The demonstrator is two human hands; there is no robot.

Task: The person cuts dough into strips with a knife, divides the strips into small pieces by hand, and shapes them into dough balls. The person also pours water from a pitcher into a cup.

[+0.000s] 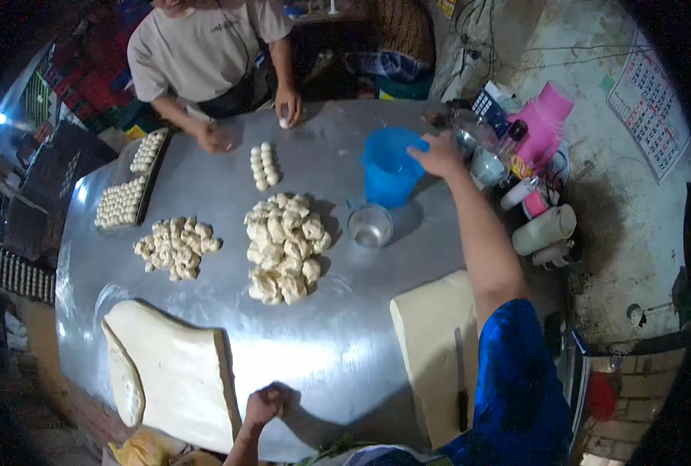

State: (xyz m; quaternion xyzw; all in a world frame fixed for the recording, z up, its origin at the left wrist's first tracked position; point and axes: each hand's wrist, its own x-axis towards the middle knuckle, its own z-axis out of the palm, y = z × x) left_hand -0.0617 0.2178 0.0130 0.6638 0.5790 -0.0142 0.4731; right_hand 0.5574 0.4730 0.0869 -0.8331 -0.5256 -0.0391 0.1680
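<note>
My right hand [441, 154] reaches to the far side of the table and grips the rim of a blue plastic pitcher [392, 171]. A small cup [370, 227] stands just in front of the pitcher. Curled into a loose fist, my left hand [266, 404] is over the near part of the metal table, with nothing showing in it. Left of it lies a thick folded dough slab [170, 365]. On the right, a second dough slab [423, 342] carries a long knife [459, 365] with a dark handle. Torn dough pieces [287, 245] are heaped mid-table.
A smaller dough pile [177, 247] lies to the left, near trays of dough balls [121, 202]. Two rows of dough balls [264, 165] sit before a co-worker [205, 58], whose hand holds a dough ball [285, 123]. Bottles and a pink jug [543, 120] crowd the right edge.
</note>
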